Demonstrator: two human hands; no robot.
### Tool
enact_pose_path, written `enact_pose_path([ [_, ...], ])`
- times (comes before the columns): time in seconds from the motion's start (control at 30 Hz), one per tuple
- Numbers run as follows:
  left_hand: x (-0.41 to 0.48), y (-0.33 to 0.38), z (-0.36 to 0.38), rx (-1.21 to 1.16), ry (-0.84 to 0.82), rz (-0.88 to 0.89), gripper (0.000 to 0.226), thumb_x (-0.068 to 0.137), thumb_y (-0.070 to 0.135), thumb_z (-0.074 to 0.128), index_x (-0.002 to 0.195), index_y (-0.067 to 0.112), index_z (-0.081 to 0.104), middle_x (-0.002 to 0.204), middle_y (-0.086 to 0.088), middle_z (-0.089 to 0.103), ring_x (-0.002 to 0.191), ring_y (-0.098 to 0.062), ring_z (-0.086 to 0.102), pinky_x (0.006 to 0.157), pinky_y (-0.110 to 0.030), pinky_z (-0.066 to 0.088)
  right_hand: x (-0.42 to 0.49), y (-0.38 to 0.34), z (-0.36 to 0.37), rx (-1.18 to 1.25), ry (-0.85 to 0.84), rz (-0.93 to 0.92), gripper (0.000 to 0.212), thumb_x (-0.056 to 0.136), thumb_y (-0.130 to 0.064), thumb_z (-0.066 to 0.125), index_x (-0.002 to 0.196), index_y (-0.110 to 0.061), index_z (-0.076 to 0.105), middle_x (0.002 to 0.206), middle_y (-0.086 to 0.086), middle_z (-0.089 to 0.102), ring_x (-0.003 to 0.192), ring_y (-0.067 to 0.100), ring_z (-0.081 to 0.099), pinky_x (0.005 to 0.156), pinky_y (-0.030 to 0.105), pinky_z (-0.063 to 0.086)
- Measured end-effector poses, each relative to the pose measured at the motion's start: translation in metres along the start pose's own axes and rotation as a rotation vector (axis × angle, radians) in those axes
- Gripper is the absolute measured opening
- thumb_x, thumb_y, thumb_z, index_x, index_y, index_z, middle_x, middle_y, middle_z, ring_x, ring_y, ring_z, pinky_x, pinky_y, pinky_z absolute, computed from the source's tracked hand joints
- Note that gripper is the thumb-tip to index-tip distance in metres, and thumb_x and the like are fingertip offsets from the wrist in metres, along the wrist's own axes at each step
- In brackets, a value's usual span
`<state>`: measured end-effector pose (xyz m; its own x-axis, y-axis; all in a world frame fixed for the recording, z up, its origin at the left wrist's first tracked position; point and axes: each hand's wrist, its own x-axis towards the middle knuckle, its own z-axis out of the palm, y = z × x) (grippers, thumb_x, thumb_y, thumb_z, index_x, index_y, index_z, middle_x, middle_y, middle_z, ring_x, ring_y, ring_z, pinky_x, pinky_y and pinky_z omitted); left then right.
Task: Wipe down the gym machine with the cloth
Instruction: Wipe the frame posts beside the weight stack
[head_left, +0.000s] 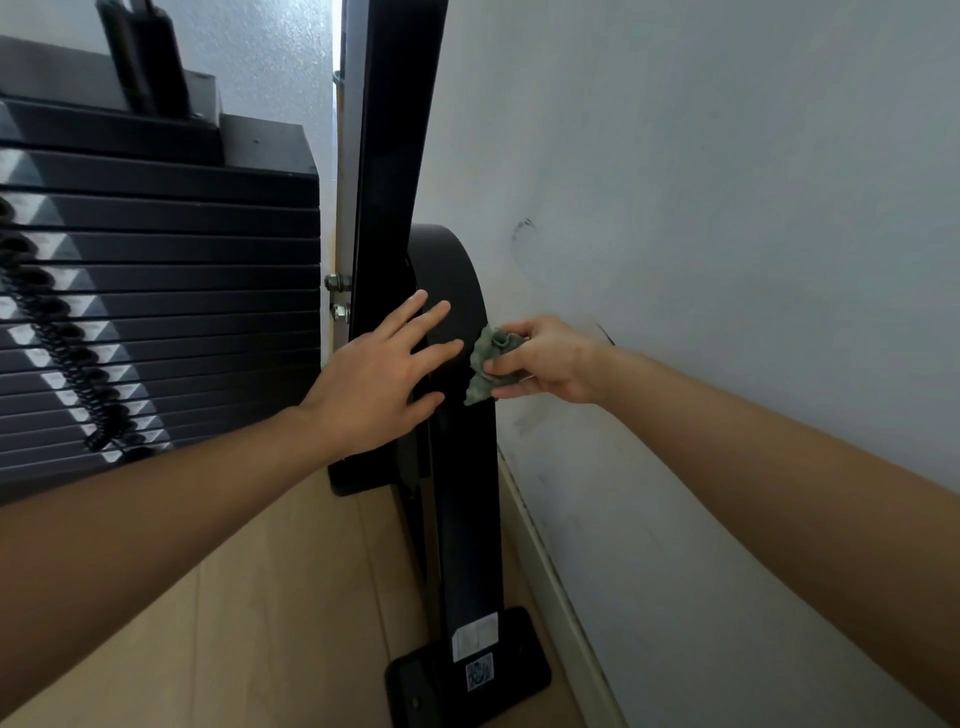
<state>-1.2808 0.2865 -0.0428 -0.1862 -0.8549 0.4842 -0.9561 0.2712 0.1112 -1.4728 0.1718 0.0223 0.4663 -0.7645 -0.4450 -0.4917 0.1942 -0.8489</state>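
A black gym machine stands close to a white wall; its curved frame piece runs down to a foot on the floor. My left hand lies flat with spread, straight fingers against the frame's left face. My right hand grips a small crumpled green cloth and holds it against the right edge of the curved frame, between the machine and the wall.
A black weight stack with a coiled black cord fills the left side. The white wall, scuffed in places, is very near on the right. Light wooden floor lies below, with a baseboard along the wall.
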Motion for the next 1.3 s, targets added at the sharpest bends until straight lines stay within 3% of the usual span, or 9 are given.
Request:
enact_pose_path([
  [0.2,-0.021,0.001,0.012,0.087,0.054,0.089,0.048,0.093,0.039,0.067,0.136,0.019,0.062,0.158,-0.013,0.041,0.150,-0.032,0.031,0.115,-0.048,0.035,-0.007,0.032,0.014,0.066,0.075,-0.066,0.037,0.087,0.007,0.071,0.121,-0.003,0.065,0.115,0.015,0.071,0.102,0.026,0.072,0.077,0.031,0.062],
  [0.47,-0.046,0.013,0.034,0.066,0.036,0.073,0.073,0.090,0.055,0.065,0.148,0.013,0.049,0.165,-0.013,0.026,0.155,-0.032,0.016,0.121,-0.051,0.029,-0.025,0.096,0.032,0.072,0.089,-0.016,0.036,0.085,0.008,0.073,0.116,-0.007,0.064,0.106,0.011,0.072,0.098,0.024,0.072,0.076,0.032,0.063],
  [0.57,-0.045,0.011,0.036,0.045,0.030,0.078,0.073,0.091,0.056,0.065,0.148,0.013,0.048,0.166,-0.013,0.025,0.156,-0.032,0.014,0.119,-0.054,0.031,-0.030,0.115,0.038,0.043,0.094,-0.023,0.036,0.085,0.005,0.074,0.114,-0.010,0.062,0.103,0.008,0.071,0.096,0.022,0.071,0.070,0.030,0.061],
  [0.67,-0.045,0.009,0.040,0.040,0.038,0.087,0.073,0.091,0.056,0.065,0.148,0.013,0.048,0.166,-0.014,0.025,0.155,-0.033,0.015,0.119,-0.055,0.031,-0.034,0.136,0.041,0.018,0.099,-0.002,0.034,0.083,0.003,0.077,0.109,-0.014,0.064,0.105,0.008,0.072,0.100,0.022,0.071,0.073,0.031,0.061],
  [0.87,-0.053,0.015,0.042,0.063,0.049,0.116,0.070,0.094,0.053,0.062,0.148,0.011,0.047,0.166,-0.017,0.023,0.155,-0.034,0.014,0.125,-0.051,0.017,-0.048,0.179,0.051,0.003,0.079,0.114,0.035,0.081,0.003,0.080,0.105,-0.016,0.065,0.106,0.009,0.072,0.102,0.024,0.070,0.069,0.027,0.059],
  [1.0,-0.073,0.029,0.053,0.123,-0.023,0.272,0.064,0.091,0.052,0.066,0.140,0.013,0.057,0.161,-0.018,0.034,0.153,-0.037,0.023,0.122,-0.055,0.023,-0.054,0.206,0.060,-0.034,0.112,0.210,0.051,0.079,0.006,0.080,0.123,-0.011,0.060,0.116,0.012,0.067,0.106,0.027,0.067,0.067,0.026,0.060],
  [1.17,-0.084,0.036,0.060,0.168,-0.084,0.287,0.067,0.091,0.055,0.064,0.144,0.017,0.052,0.161,-0.015,0.034,0.154,-0.037,0.018,0.120,-0.059,0.024,-0.061,0.233,0.070,-0.235,0.085,0.302,0.074,0.081,-0.003,0.082,0.145,-0.008,0.045,0.133,0.012,0.060,0.113,0.028,0.064,0.063,0.024,0.058],
  [1.3,-0.081,0.033,0.059,0.172,-0.106,0.294,0.066,0.090,0.058,0.063,0.144,0.020,0.053,0.161,-0.013,0.035,0.154,-0.036,0.019,0.117,-0.062,0.027,-0.069,0.246,0.075,-0.295,0.037,0.410,0.082,0.083,-0.005,0.080,0.152,-0.013,0.037,0.140,0.008,0.053,0.117,0.028,0.060,0.076,0.033,0.059],
])
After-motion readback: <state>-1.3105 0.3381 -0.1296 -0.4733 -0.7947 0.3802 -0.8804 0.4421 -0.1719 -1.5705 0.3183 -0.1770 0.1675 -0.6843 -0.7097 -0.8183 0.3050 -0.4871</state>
